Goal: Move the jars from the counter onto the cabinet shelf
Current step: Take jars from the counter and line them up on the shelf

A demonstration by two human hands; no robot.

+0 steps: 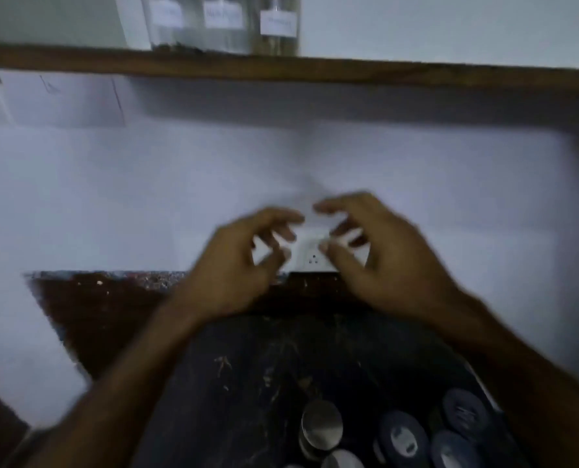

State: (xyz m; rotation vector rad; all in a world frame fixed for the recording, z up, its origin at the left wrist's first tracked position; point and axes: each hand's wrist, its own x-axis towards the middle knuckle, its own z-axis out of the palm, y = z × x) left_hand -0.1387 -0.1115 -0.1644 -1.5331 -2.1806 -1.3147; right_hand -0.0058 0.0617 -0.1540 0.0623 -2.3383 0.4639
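Your left hand (244,261) and right hand (376,251) are raised side by side in mid-frame, fingers loosely curled toward each other and holding nothing; their fingertips stand near but apart, and both are blurred. Between and behind them a white socket (311,255) sits on the wall (146,190), just above the back edge of the bench (247,359).

Shelf (315,70): a brown wooden edge running across the top of the view. Three clear labelled jars (222,23) stand on it left of centre, close together; the label text is too blurred to read. To their right the shelf edge shows nothing on it as far as the frame's right side.

Bench: dark, speckled stone, scratched and flecked. At its lower right a cluster of lids (404,437) marks more jars, seen from above, some dark and some of bright metal (322,425); they stand close together and well below your hands. The bench's left edge slants down toward the lower left, bordered by a pale surface.

Room: dim, with pale walls; a broad stretch of bare wall lies between the shelf and the bench.
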